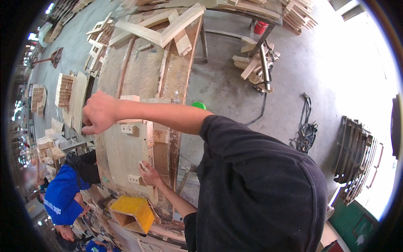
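My right hand reaches far across a long wooden workbench to its far edge, fingers curled shut; nothing is visible inside them. It hovers by a small pale block fixed on a pale plywood sheet. Beyond it, boards stand on edge beside the bench. My left hand rests on the plywood sheet's near corner and pinches a small wooden piece. Another small block sits just beside that hand.
A yellow open box lies below the bench end. A person in a blue shirt crouches at lower left. Angled wooden frames lie at the bench's far end. Scrap wood, straps and stacked pallets occupy the concrete floor.
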Motion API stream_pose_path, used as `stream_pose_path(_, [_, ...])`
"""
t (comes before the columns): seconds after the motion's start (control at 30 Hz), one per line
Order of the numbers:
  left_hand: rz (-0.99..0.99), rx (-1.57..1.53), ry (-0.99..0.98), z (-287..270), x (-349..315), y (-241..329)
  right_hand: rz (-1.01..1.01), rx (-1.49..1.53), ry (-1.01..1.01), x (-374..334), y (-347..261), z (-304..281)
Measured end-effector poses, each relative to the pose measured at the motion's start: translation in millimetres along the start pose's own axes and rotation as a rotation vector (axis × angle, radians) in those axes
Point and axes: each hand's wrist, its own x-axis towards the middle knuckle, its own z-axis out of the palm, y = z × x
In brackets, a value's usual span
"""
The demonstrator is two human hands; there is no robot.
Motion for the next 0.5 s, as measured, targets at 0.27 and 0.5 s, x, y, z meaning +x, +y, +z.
stream_pose_path(0.27, [0.009,-0.008,0.027,-3,2,-6,-0.007,-0.053,-0.025,5,-7,2])
stream_pose_path(0.5, [-0.051,-0.082,-0.025,-5,5,1,-0.032,-0.036,-0.033,3,-3,-1])
